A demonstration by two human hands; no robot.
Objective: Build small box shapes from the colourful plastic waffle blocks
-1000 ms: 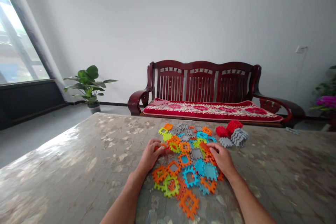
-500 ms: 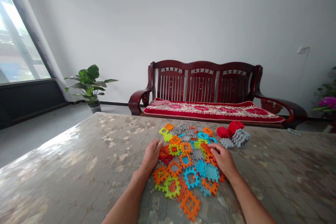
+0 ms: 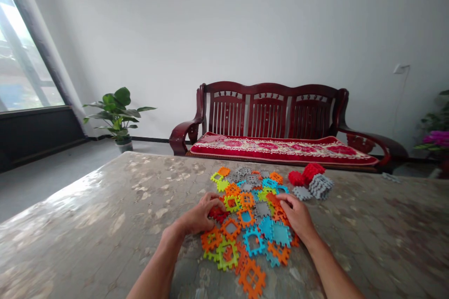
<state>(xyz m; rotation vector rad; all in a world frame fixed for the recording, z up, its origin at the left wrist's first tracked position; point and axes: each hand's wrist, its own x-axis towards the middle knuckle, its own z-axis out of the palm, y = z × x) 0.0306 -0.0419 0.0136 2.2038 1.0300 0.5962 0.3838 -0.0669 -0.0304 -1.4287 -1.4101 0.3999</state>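
A loose heap of toothed interlocking plastic tiles in orange, blue, lime green, grey and red lies between my hands, many with window-like cutouts. My left hand (image 3: 203, 214) is at the heap's left side, fingers and thumb curled around a red tile (image 3: 219, 215) that they partly cover. At the right side, my right hand (image 3: 295, 214) pinches the edge of an orange tile (image 3: 272, 199) between thumb and fingers. A bright blue tile with an arched opening (image 3: 254, 240) and an orange window tile (image 3: 251, 278) lie nearer to me.
Stacked red tiles (image 3: 313, 172) and stacked grey tiles (image 3: 321, 187) stand beyond my right hand. The patterned tablecloth (image 3: 115, 224) covers the table. Behind it is a dark wooden bench (image 3: 268, 107) with a red floral cushion. A potted plant (image 3: 121, 112) stands left.
My left hand has turned inward, and its fingers have bent over the red tile. My right hand stays at the orange tile. The view has shifted slightly.
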